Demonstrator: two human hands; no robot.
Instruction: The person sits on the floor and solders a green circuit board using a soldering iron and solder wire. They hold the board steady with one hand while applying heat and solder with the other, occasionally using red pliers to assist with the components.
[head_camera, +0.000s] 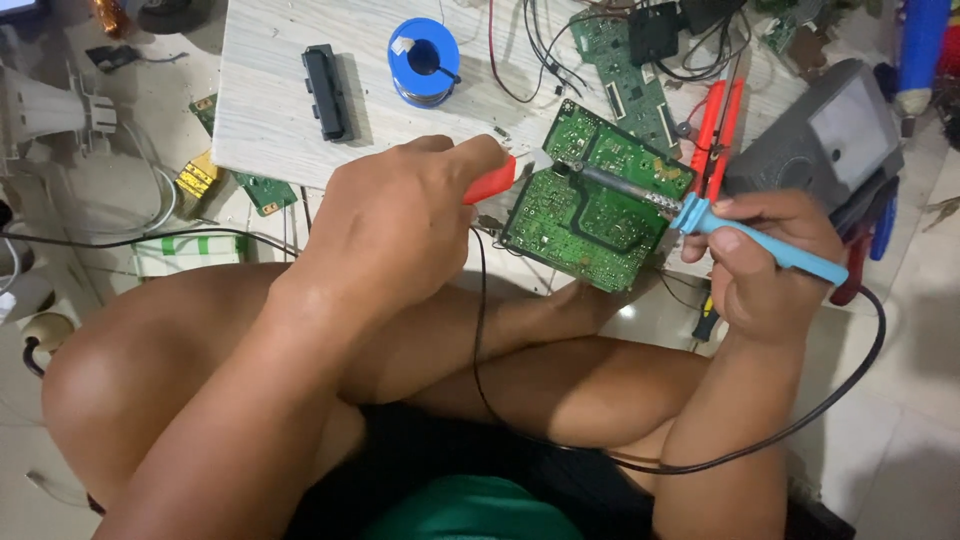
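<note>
Green rectangular printed circuit board (590, 195), solder side up, tilted at the near edge of a low pale wood-grain table (270, 90), its lower corner overhanging crossed bare legs. Right hand (775, 265) closed around the blue handle of a soldering iron (700, 215), metal barrel slanting up-left, tip resting on the board near its upper left corner. Left hand (395, 225) closed over a tool with a red-orange plastic handle (490, 182), a pale metal end just touching the board's left edge; exact kind of tool hard to tell. Black power cord (480, 330) trailing from the iron's handle, looping down over the bare thigh and round beneath the right forearm. Risks, as a judgement: hot tip sliding off the joint and bridging neighbouring pads, or lifting a track if held too long; board slipping off the table edge, being propped rather than clamped; cord snagging on a knee and jerking the iron toward bare skin; molten solder dropping onto the legs below. Farther out on the table: blue spool of solder wire (423, 62), black oblong plastic part (328, 92), second green board (630, 65) among tangled black and red leads, red-handled pliers (715, 130), grey boxy meter (830, 140) at the right.
</note>
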